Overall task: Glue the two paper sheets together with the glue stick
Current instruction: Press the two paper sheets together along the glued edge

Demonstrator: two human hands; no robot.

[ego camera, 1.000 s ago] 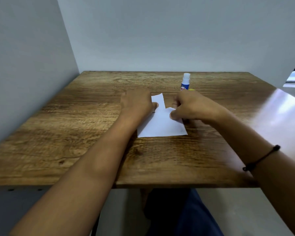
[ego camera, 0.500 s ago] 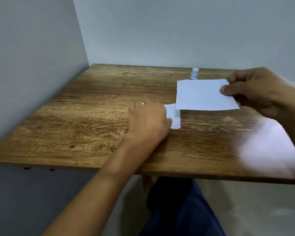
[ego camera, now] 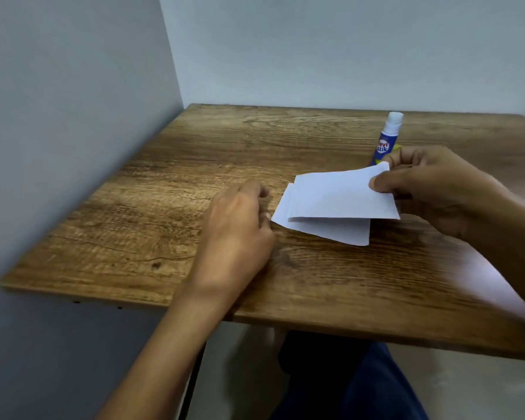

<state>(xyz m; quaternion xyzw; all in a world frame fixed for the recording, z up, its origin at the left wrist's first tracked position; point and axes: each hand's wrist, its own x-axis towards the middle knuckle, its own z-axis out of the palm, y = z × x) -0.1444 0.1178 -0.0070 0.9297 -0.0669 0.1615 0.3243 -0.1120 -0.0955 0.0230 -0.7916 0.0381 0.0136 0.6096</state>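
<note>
The right hand (ego camera: 437,192) pinches the upper sheet (ego camera: 340,195) at its right end, thumb on top and curled fingers behind, lifting that end off the desk (ego camera: 164,192). The left hand (ego camera: 237,228) rests on the desk just left of the papers with its fingers curled under; its fingertips lie at the left corner of the lower sheet (ego camera: 334,231), but whether they press or grip the paper cannot be told, as the back of the hand hides them. The lower sheet lies flat near the middle of the desk, mostly covered by the upper one. The glue stick (ego camera: 387,140) stands upright near the far edge, its base hidden behind the right hand's fingers. The right forearm is cut off at the frame's edge.
</note>
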